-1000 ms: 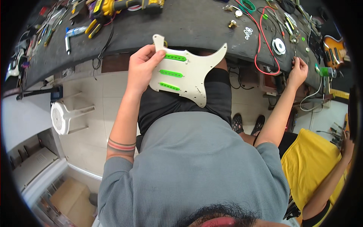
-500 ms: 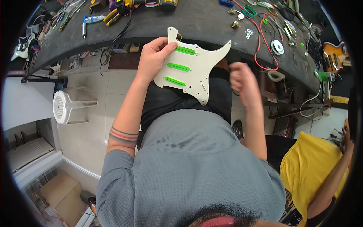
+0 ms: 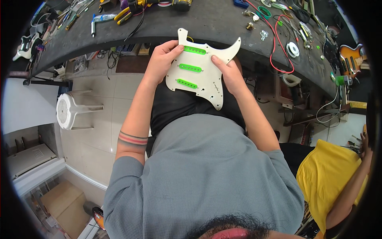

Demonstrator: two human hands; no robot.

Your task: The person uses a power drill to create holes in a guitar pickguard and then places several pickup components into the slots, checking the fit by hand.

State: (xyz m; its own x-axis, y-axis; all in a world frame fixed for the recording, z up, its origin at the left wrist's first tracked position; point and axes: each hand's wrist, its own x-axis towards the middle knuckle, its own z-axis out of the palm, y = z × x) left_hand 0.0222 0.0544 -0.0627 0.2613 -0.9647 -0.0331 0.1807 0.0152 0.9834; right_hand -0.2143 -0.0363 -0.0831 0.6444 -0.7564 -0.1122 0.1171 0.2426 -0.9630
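Observation:
A white guitar pickguard [image 3: 205,76] is held up over my lap, its face toward me. Three bright green pickups sit in it, the upper pickup [image 3: 195,50], the middle pickup [image 3: 190,68] and the lower pickup [image 3: 187,83]. My left hand [image 3: 162,59] grips the pickguard's upper left edge, thumb on the face by the upper pickup. On the opposite edge my right hand [image 3: 230,73] is closed, its thumb pressed on the face below the horn. The fingers of both hands are mostly hidden behind the plate. A bit of yellow wire [image 3: 190,39] shows behind the top edge.
The dark workbench [image 3: 215,24] lies just beyond the pickguard. On it are a yellow power tool [image 3: 182,4], pliers [image 3: 122,16], a red cable [image 3: 274,47] and a solder spool [image 3: 292,49]. A white stool [image 3: 67,111] stands at left. A person in a yellow shirt [image 3: 326,179] is at right.
My right hand has come in from the right and taken hold of the pickguard's right edge. The left hand keeps its grip, and the plate has turned slightly.

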